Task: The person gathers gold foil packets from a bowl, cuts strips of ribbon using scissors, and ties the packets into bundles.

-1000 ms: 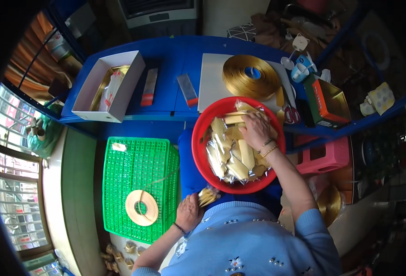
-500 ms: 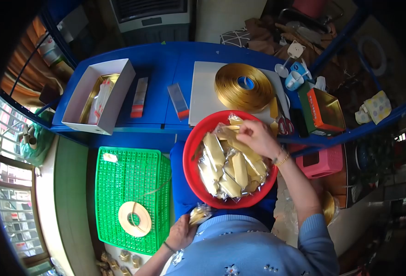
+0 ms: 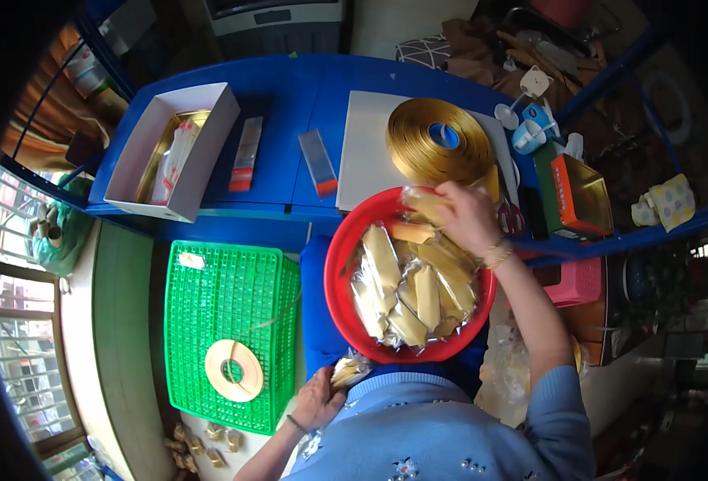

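A red basin point(image 3: 339, 314) rests on the lap, full of flat yellow packets point(image 3: 427, 296) in clear wrap. At its upper right rim my right hand point(image 3: 468, 216) pinches a wrapped yellow packet point(image 3: 428, 207). Low beside the waist, left of the basin, my left hand point(image 3: 319, 398) is closed on a bundle of wrapped packets point(image 3: 349, 369), partly covered by the palm.
Blue table point(image 3: 278, 96) ahead bears a white box point(image 3: 211, 164), two small clear cases, a gold ribbon roll point(image 3: 418, 144), scissors point(image 3: 512, 216) and an orange-green box point(image 3: 566, 196). Left is a green basket point(image 3: 186, 321) with a pale tape roll point(image 3: 234, 370). Small bundles lie below it.
My right hand has gone from the packets inside the basin to its upper right rim, lifting one packet. My left hand keeps its bundle near the waist. The camera view has shifted slightly.
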`<move>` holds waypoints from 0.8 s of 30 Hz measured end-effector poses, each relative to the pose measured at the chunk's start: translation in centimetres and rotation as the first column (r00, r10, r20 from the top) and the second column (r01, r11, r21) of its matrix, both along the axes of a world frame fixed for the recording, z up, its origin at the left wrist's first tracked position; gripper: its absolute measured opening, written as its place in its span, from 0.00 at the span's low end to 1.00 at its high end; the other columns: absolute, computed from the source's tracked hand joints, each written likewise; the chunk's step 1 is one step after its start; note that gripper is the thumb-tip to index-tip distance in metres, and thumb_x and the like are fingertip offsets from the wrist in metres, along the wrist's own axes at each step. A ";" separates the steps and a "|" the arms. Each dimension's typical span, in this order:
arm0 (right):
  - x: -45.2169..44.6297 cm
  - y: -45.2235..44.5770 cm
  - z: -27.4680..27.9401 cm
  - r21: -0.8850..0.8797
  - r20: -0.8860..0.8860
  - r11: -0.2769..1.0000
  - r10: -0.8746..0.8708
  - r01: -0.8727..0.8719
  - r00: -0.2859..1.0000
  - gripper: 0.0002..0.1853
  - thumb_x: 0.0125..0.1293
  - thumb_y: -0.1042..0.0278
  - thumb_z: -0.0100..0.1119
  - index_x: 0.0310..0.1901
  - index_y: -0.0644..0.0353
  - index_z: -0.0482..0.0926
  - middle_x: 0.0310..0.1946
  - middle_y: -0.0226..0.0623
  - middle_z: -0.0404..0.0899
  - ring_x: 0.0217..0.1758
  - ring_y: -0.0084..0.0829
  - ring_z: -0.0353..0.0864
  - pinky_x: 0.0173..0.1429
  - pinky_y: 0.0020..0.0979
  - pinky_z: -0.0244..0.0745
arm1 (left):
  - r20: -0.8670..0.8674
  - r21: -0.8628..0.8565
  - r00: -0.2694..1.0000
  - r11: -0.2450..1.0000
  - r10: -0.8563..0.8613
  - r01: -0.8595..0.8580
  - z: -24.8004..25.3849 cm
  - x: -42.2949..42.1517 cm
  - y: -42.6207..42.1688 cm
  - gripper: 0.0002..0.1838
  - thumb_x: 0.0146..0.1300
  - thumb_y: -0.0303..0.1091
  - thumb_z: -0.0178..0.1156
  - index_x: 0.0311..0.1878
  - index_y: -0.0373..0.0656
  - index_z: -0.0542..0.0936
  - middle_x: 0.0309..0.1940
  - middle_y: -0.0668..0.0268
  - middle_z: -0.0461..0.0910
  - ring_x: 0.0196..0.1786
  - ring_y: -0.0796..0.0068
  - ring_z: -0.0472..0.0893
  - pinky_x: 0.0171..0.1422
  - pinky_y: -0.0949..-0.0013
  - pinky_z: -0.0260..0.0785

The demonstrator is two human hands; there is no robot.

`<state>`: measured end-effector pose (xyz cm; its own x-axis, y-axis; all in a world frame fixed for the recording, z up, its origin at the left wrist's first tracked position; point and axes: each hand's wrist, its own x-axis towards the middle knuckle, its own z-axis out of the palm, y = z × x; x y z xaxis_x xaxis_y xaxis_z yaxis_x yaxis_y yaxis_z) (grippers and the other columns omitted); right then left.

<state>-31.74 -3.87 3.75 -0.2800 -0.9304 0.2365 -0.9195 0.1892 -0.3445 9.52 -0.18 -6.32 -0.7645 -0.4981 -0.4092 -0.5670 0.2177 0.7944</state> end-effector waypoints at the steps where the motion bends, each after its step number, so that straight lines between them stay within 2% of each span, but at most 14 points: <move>1: -0.2 0.3 0.8 -0.055 0.098 0.998 -0.013 0.019 0.995 0.09 0.55 0.74 0.60 0.39 0.64 0.77 0.29 0.40 0.82 0.35 0.35 0.83 0.44 0.37 0.75 | 0.005 -0.002 1.000 1.000 -0.009 0.009 0.0 -0.1 -0.1 0.28 0.57 0.39 0.55 0.56 0.31 0.64 0.44 0.43 0.75 0.50 0.46 0.75 0.55 0.54 0.67; 4: 0.2 0.5 0.9 0.037 0.636 0.999 -0.045 0.028 0.770 0.09 0.54 0.71 0.64 0.34 0.65 0.78 0.29 0.37 0.83 0.30 0.26 0.82 0.37 0.28 0.76 | 0.001 0.040 1.000 0.999 -0.024 0.024 -0.2 -0.2 -0.5 0.28 0.56 0.39 0.55 0.57 0.31 0.64 0.44 0.43 0.75 0.49 0.46 0.75 0.55 0.55 0.67; 5: 0.6 0.3 0.4 0.127 0.705 0.992 -0.097 0.009 0.703 0.10 0.54 0.71 0.66 0.35 0.66 0.78 0.28 0.33 0.82 0.32 0.20 0.81 0.38 0.25 0.76 | 0.002 0.038 1.000 0.999 -0.030 0.030 -0.3 -0.1 -0.6 0.28 0.56 0.39 0.55 0.57 0.31 0.64 0.44 0.43 0.75 0.49 0.46 0.75 0.55 0.55 0.67; 6: 0.0 0.0 -2.4 0.095 0.652 0.992 0.000 -0.081 0.758 0.07 0.59 0.73 0.62 0.37 0.66 0.77 0.30 0.31 0.81 0.32 0.19 0.79 0.35 0.23 0.74 | 0.003 0.035 0.999 0.999 -0.034 0.034 -0.3 -0.1 -0.6 0.28 0.56 0.39 0.54 0.57 0.31 0.64 0.43 0.44 0.75 0.49 0.46 0.75 0.55 0.55 0.67; 7: 0.6 -0.5 -2.1 0.233 0.542 0.968 -0.049 -0.094 0.839 0.10 0.58 0.69 0.62 0.39 0.65 0.76 0.32 0.35 0.81 0.34 0.25 0.81 0.38 0.28 0.75 | 0.004 0.033 0.999 0.999 -0.036 0.036 -0.4 -0.1 -0.5 0.28 0.56 0.40 0.54 0.57 0.32 0.64 0.43 0.44 0.75 0.49 0.46 0.75 0.55 0.55 0.67; 8: 1.4 -1.1 -1.9 0.368 0.417 0.925 -0.079 -0.089 0.905 0.13 0.58 0.64 0.63 0.40 0.64 0.76 0.34 0.38 0.82 0.36 0.31 0.82 0.41 0.33 0.76 | 0.001 0.018 0.999 0.999 -0.033 0.033 -0.5 0.0 -0.4 0.28 0.56 0.40 0.55 0.57 0.32 0.64 0.43 0.44 0.75 0.49 0.46 0.75 0.55 0.55 0.67; 11: 3.1 -1.8 -2.8 0.434 0.005 0.901 0.002 -0.004 1.000 0.19 0.57 0.56 0.62 0.46 0.59 0.73 0.40 0.44 0.81 0.45 0.43 0.80 0.51 0.43 0.71 | -0.016 -0.020 1.000 1.000 -0.014 0.013 -0.7 0.2 0.0 0.29 0.56 0.39 0.55 0.58 0.32 0.64 0.43 0.44 0.75 0.48 0.46 0.76 0.54 0.54 0.68; 14: 3.2 -3.1 -3.0 0.684 -0.072 0.728 -0.002 0.051 0.997 0.21 0.58 0.52 0.61 0.48 0.56 0.71 0.43 0.43 0.80 0.51 0.45 0.77 0.58 0.46 0.65 | -0.040 -0.043 0.999 0.999 -0.007 0.005 -0.6 0.3 0.1 0.29 0.57 0.38 0.57 0.58 0.33 0.64 0.43 0.44 0.75 0.48 0.46 0.76 0.52 0.54 0.68; 15: 3.0 -2.8 -3.1 0.575 -0.077 0.817 0.001 0.044 0.997 0.20 0.56 0.54 0.63 0.45 0.56 0.72 0.41 0.42 0.80 0.48 0.45 0.79 0.58 0.45 0.64 | -0.040 -0.053 0.999 0.999 -0.007 0.005 -0.6 0.2 0.1 0.28 0.57 0.39 0.57 0.58 0.33 0.64 0.43 0.44 0.75 0.48 0.46 0.76 0.52 0.54 0.68; 18: 2.1 -2.4 -2.6 0.405 0.115 0.914 -0.047 -0.004 0.992 0.18 0.57 0.58 0.62 0.41 0.62 0.72 0.42 0.47 0.81 0.47 0.48 0.80 0.56 0.46 0.68 | -0.043 -0.038 0.999 0.999 0.011 -0.012 -0.2 0.1 0.1 0.28 0.57 0.40 0.57 0.57 0.33 0.65 0.43 0.45 0.75 0.48 0.47 0.76 0.53 0.54 0.68; 20: 1.5 -1.4 -2.3 0.258 0.332 0.965 -0.143 0.056 0.932 0.18 0.55 0.63 0.65 0.44 0.63 0.74 0.39 0.44 0.81 0.41 0.37 0.82 0.46 0.39 0.75 | -0.048 -0.026 0.999 1.000 0.014 -0.015 -0.2 0.1 -0.1 0.28 0.57 0.40 0.57 0.56 0.33 0.65 0.43 0.46 0.75 0.48 0.47 0.76 0.54 0.55 0.68; 22: 0.7 -0.5 -2.6 0.017 0.635 0.995 -0.089 0.101 0.768 0.17 0.55 0.66 0.65 0.45 0.64 0.75 0.37 0.39 0.82 0.37 0.29 0.82 0.40 0.33 0.77 | -0.058 -0.027 0.998 1.000 0.013 -0.015 -0.3 0.1 -0.1 0.27 0.57 0.40 0.57 0.56 0.33 0.66 0.43 0.46 0.75 0.48 0.47 0.76 0.54 0.55 0.68; 23: 0.7 0.4 -2.7 0.028 0.866 0.991 -0.091 0.132 0.492 0.15 0.58 0.70 0.65 0.46 0.66 0.76 0.37 0.34 0.81 0.37 0.20 0.79 0.40 0.26 0.76 | -0.054 -0.024 0.999 1.000 0.007 -0.009 -0.2 0.1 -0.2 0.27 0.57 0.40 0.57 0.55 0.33 0.66 0.43 0.46 0.75 0.48 0.47 0.76 0.53 0.54 0.68; 24: 1.6 0.7 -2.4 0.065 0.922 0.992 -0.103 0.112 0.374 0.14 0.59 0.70 0.64 0.45 0.66 0.76 0.37 0.33 0.81 0.37 0.20 0.79 0.40 0.25 0.76 | -0.049 -0.022 0.999 1.000 0.001 -0.002 -0.2 0.0 -0.3 0.27 0.57 0.40 0.57 0.55 0.33 0.66 0.43 0.46 0.75 0.48 0.47 0.76 0.53 0.54 0.68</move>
<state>-30.12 -3.17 1.39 -0.4268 -0.8751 -0.2282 -0.0056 0.2549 -0.9670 9.53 -0.47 -6.52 -0.7828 -0.5075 -0.3601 -0.5275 0.2344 0.8166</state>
